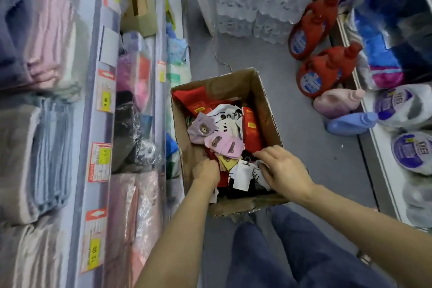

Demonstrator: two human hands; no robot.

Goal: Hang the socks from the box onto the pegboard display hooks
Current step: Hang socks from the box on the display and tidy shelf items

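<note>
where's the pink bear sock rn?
Head view, centre: the pink bear sock lies on top of the pile in the cardboard box, just beyond the left hand, beside a lilac bear sock.

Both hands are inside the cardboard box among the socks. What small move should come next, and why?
Probably close the right hand on one pair, such as the black and white socks under its fingers, and lift it out. Both hands are down in the box, the left hand at the red socks, and nothing seems lifted yet.

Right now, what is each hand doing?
Left hand: in the box, fingers buried among socks; grip cannot be told.
Right hand: fingers curled on socks; grip unclear.
</note>
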